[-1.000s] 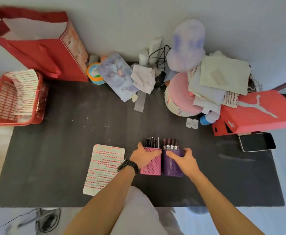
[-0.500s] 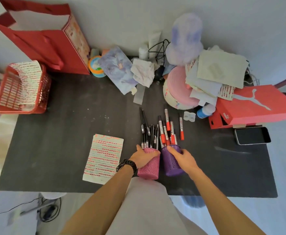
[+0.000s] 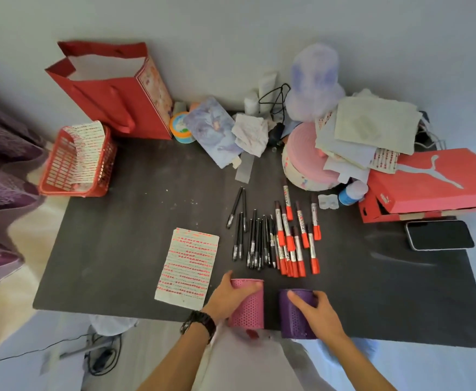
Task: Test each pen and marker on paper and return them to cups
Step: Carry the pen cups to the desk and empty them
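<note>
Low in the frame, left hand (image 3: 231, 299) wraps curled fingers round the pink cup (image 3: 248, 304); right hand (image 3: 314, 311) likewise grips the purple cup (image 3: 296, 314)

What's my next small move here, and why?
Probably stand both cups on the table and let go. Your left hand grips the pink cup and your right hand grips the purple cup at the near edge, while the black pens and red-capped markers lie loose beyond them, beside the paper. Testing needs a free hand.
</note>
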Motion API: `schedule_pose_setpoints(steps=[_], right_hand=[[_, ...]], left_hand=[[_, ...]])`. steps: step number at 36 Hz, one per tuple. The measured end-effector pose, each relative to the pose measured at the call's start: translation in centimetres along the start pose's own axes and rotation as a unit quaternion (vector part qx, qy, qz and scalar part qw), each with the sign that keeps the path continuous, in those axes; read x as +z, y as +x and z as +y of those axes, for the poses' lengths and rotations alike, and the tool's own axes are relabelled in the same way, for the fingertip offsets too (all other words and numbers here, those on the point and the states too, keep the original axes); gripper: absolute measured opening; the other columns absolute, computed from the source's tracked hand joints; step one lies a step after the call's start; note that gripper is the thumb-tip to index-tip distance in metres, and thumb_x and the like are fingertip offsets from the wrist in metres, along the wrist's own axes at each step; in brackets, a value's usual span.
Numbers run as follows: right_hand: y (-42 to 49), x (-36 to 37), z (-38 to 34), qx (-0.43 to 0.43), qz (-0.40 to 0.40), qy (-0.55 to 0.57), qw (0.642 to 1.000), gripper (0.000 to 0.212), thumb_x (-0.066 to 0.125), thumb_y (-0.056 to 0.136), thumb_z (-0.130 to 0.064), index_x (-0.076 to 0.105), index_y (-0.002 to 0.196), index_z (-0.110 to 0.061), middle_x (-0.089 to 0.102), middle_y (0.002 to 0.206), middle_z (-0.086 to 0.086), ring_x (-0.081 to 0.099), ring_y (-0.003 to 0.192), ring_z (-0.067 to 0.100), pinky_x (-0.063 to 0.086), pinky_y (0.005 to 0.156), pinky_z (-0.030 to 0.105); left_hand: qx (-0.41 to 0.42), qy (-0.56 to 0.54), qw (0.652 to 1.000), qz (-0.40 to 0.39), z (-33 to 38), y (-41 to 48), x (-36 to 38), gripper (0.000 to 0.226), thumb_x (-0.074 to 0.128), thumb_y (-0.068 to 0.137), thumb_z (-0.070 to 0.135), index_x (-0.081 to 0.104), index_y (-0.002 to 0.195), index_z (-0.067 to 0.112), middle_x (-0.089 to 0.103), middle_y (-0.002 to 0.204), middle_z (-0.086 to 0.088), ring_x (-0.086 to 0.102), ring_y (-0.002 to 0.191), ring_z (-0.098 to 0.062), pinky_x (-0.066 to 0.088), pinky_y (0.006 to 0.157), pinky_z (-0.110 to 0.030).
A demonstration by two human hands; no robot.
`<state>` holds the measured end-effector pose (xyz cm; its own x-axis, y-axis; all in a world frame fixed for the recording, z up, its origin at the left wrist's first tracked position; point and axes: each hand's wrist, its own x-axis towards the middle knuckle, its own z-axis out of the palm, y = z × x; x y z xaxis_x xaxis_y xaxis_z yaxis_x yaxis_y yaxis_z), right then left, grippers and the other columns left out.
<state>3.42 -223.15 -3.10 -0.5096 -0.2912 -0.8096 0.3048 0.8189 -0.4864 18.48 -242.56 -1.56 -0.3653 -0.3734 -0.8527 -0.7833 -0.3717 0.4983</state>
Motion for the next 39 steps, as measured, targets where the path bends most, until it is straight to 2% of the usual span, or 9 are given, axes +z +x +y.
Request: schedule_pose_setpoints(steps=[3,7,11,15,20,25,30,36,39], right_hand=[[-0.8,0.8,-0.3,-0.011,-0.006,0.004,1.000,0.072,0.082,0.072,-0.059,0.047,0.126,-0.025,0.064,0.120,0.002,0.064,0.105,0.022,0.052,0.098,0.041],[-1.3,3.1,-2.2,-0.059,-0.050,0.012,0.997,0.084,0.090,0.069,-0.049,0.047,0.136,-0.023,0.064,0.123,-0.002,0.065,0.107,0.017,0.052,0.094,0.035],[-2.4,6.4,-6.3,-0.145,-0.113,0.013,0.983,0.065,0.096,0.062,-0.041,0.056,0.114,-0.033,0.066,0.117,-0.007,0.065,0.101,0.005,0.051,0.074,0.014],[-3.3,11.0,-11.3,-0.242,-0.127,-0.043,0.961,0.085,0.089,0.050,-0.056,0.054,0.124,-0.033,0.058,0.123,-0.013,0.060,0.110,0.004,0.054,0.092,0.025],[-3.1,19.0,-17.2,-0.336,-0.096,-0.091,0.932,0.089,0.085,0.059,-0.064,0.046,0.134,-0.038,0.052,0.135,-0.019,0.051,0.123,0.005,0.048,0.101,0.025],[-1.2,27.2,-21.2,-0.364,-0.057,-0.153,0.917,0.094,0.086,0.069,-0.053,0.035,0.145,-0.036,0.047,0.147,-0.012,0.045,0.131,0.011,0.048,0.103,0.029],[0.7,32.7,-23.6,-0.363,-0.027,-0.174,0.915,0.100,0.090,0.072,-0.038,0.026,0.149,-0.040,0.042,0.150,-0.011,0.044,0.133,0.014,0.048,0.093,0.020],[2.0,35.3,-24.6,-0.360,-0.007,-0.241,0.901,0.105,0.087,0.076,-0.040,0.018,0.155,-0.038,0.039,0.156,-0.008,0.041,0.139,0.019,0.051,0.098,0.032],[1.7,35.2,-24.6,-0.339,-0.014,-0.231,0.912,0.111,0.088,0.076,-0.036,0.013,0.157,-0.038,0.037,0.156,-0.009,0.039,0.140,0.017,0.050,0.100,0.033]], left_hand=[[0.023,-0.046,0.998,0.046,-0.9,-1.7,-1.6,0.118,0.083,0.058,0.066,0.031,0.151,0.018,0.057,0.128,0.003,0.061,0.114,-0.017,0.055,0.097,-0.037],[0.069,-0.098,0.983,0.142,-2.4,-3.8,-5.4,0.083,0.088,0.062,0.047,0.048,0.130,0.022,0.062,0.124,0.003,0.063,0.106,-0.012,0.054,0.082,-0.026],[0.100,-0.129,0.957,0.239,-4.0,-5.2,-10.4,0.088,0.092,0.058,0.044,0.046,0.130,0.023,0.062,0.120,0.007,0.064,0.103,-0.009,0.052,0.078,-0.024],[0.125,-0.140,0.929,0.319,-5.7,-5.2,-16.1,0.084,0.095,0.064,0.033,0.043,0.130,0.031,0.057,0.123,0.009,0.061,0.107,-0.011,0.052,0.082,-0.028],[0.131,-0.107,0.908,0.383,-6.9,-2.8,-23.5,0.091,0.096,0.064,0.029,0.042,0.137,0.030,0.052,0.133,-0.002,0.058,0.116,-0.026,0.051,0.091,-0.039],[0.140,-0.094,0.902,0.398,-7.1,0.0,-29.4,0.104,0.093,0.056,0.045,0.038,0.144,0.038,0.049,0.140,-0.001,0.055,0.121,-0.022,0.047,0.101,-0.042],[0.134,-0.076,0.917,0.369,-7.1,2.8,-33.2,0.102,0.096,0.063,0.040,0.033,0.143,0.050,0.048,0.140,0.003,0.056,0.122,-0.022,0.048,0.103,-0.046],[0.158,-0.053,0.932,0.323,-7.4,4.1,-34.9,0.103,0.095,0.066,0.036,0.030,0.145,0.050,0.050,0.143,0.007,0.055,0.122,-0.013,0.047,0.099,-0.037],[0.145,-0.057,0.938,0.311,-7.6,4.0,-34.6,0.112,0.094,0.068,0.024,0.021,0.151,0.044,0.050,0.139,0.009,0.057,0.114,-0.001,0.045,0.097,-0.030]])
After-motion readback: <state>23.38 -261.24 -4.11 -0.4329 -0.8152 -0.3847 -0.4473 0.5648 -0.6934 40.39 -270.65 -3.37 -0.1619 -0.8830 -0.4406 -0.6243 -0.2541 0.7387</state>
